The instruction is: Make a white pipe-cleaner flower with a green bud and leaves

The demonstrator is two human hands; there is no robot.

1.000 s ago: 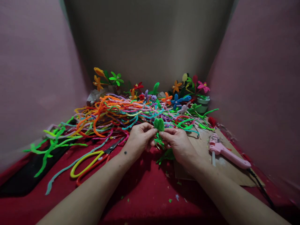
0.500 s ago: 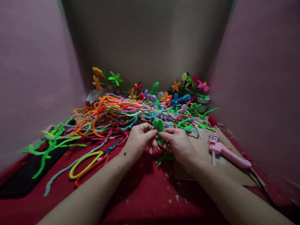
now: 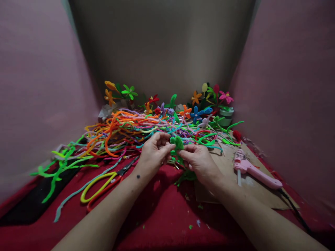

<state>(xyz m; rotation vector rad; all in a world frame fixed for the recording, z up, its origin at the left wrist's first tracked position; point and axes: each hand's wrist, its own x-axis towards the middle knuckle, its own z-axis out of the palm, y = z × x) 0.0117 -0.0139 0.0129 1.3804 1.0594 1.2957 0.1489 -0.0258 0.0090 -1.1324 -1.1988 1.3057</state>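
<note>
Between both hands, over the front of the pipe cleaner heap, is a green pipe cleaner piece [image 3: 178, 142] with rounded, leaf-like loops. My left hand [image 3: 156, 150] pinches its left side between thumb and fingers. From the right, my right hand [image 3: 196, 157] pinches the same piece, with its other fingers curled below. The lower part of the piece is partly hidden by the fingers. More green pipe cleaner pieces [image 3: 186, 177] lie on the red cloth just beneath the hands.
Behind the hands spreads a heap of coloured pipe cleaners [image 3: 131, 127]. Scissors [image 3: 102, 186] lie left of the left forearm. A pink glue gun [image 3: 258, 172] rests on cardboard [image 3: 222, 195] at right. Finished pipe cleaner flowers [image 3: 197, 113] stand along the back, near a lidded jar [image 3: 225, 116].
The view has shifted slightly. The green piece has turned a little between the fingers, its loops leaning more to one side. Both hands keep their pinch on it.
</note>
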